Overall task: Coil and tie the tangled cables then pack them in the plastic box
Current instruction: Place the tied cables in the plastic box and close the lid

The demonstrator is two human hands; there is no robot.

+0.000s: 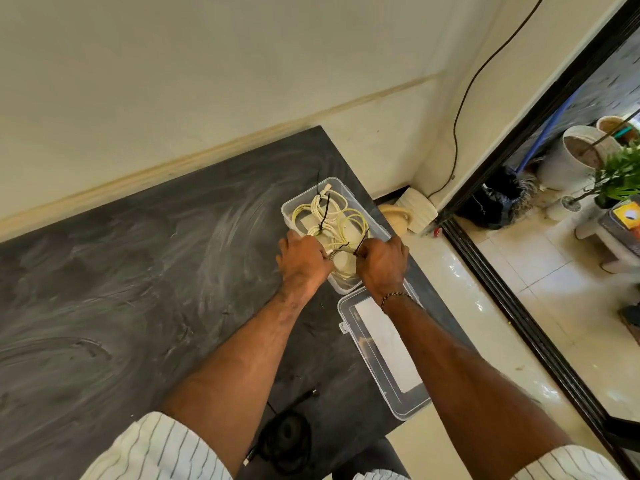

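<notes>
Packing step, judged under way: both hands down over the near end of the plastic box (290, 206), at 12 o'clock from the body near the right edge of the dark table (138, 271). Left hand (302, 258) curled shut around a pale coiled cable (341, 261) at the box's near end; right hand (381, 261) pinched tight on the tail of a black tie (360, 244) looped round that coil. Likely cinching the tie or settling the bundle into the box; cannot tell which. Farther in, toward the box's 12 o'clock end, more pale cables (329, 209) already lying inside, each with a black tie standing up from it.

Next move, as a guess: pull the tie snug, let go, press the coil flat below the rim so a lid can close.

Clear lid (381, 344) lying flat at 5 o'clock from the box, touching its near corner, partly overhanging the table edge and under the right forearm; worth care not to knock it off. Black cable (287, 434) loosely heaped at 6 o'clock, close to the body, apparently untied and still to be coiled. Table otherwise bare around the box. Beyond the table at 2 o'clock, potted plants (616, 178) on a tiled floor, well clear of the work.
</notes>
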